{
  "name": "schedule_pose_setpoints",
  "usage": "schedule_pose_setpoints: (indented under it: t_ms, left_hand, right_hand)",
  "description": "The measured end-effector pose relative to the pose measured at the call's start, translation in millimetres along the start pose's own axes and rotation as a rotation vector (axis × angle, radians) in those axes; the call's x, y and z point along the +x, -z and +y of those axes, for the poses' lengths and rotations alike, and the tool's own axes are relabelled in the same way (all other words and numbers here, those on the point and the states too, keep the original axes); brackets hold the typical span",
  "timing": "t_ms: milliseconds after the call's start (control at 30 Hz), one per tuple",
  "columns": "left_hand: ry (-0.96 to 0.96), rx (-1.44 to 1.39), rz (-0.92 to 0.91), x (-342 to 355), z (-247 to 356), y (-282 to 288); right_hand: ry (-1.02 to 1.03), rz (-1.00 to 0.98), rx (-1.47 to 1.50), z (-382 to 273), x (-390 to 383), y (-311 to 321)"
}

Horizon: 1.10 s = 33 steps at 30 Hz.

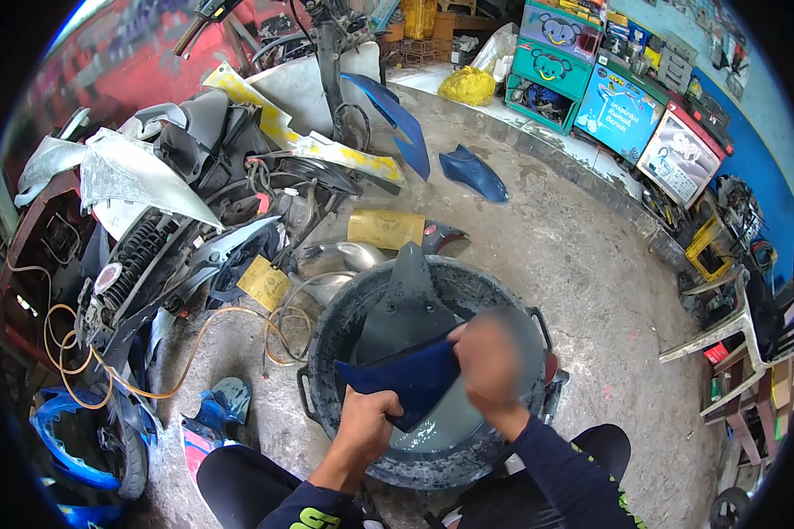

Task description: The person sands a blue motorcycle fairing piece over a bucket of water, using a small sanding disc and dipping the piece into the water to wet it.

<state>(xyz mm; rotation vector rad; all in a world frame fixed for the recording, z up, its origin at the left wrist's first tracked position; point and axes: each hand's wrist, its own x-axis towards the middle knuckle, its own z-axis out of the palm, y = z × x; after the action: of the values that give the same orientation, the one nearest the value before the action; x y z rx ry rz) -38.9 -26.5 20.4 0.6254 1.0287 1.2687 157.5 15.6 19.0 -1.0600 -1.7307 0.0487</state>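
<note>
My left hand (368, 429) is closed round the lower left edge of a dark blue motorcycle fairing panel (406, 379), thumb on its face. The panel is tilted over a round black tub (326, 388) that holds cloudy grey water (445, 428). At the panel's right end is my right hand (490, 375); a round blur covers most of it, so I cannot tell how its fingers lie or whether they hold anything. Behind the panel, a dark grey pointed fairing piece (406, 295) stands partly in the tub, its tip above the far rim.
Yellow-brown sandpaper sheets (385, 228) lie beyond the tub. A hose (198, 328) curls at the left, below heaped motorcycle parts (154, 176). Farther off lie blue panels (473, 174). At the right stand a pale plastic chair (723, 322) and stacked crates (551, 66).
</note>
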Motion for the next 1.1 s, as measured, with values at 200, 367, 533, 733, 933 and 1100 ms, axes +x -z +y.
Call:
schedule_pose_setpoints:
  t_ms: [200,367,533,733,933,1100]
  left_hand:
    - [0.068,-0.086,-0.006,1.3,-5.7,1.9]
    - [0.093,-0.143,-0.046,-0.2,2.7,-2.3]
    - [0.094,-0.172,0.016,-2.9,5.9,-8.9]
    - [-0.045,0.028,-0.042,-0.7,-0.3,4.4]
    - [0.063,-0.046,-0.01,-3.0,10.7,-7.3]
    - [-0.049,0.039,-0.051,5.0,-5.2,1.8]
  right_hand:
    - [-0.035,0.007,0.039,13.8,2.0,1.2]
    - [-0.026,0.001,0.088,-3.3,2.6,-2.0]
    - [-0.011,0.001,0.069,-17.3,2.3,-3.9]
    - [-0.059,0.026,0.014,1.7,1.1,-2.5]
    - [-0.092,0.041,0.044,6.5,3.0,-1.2]
    - [-0.019,0.003,0.166,-23.1,4.4,-9.0]
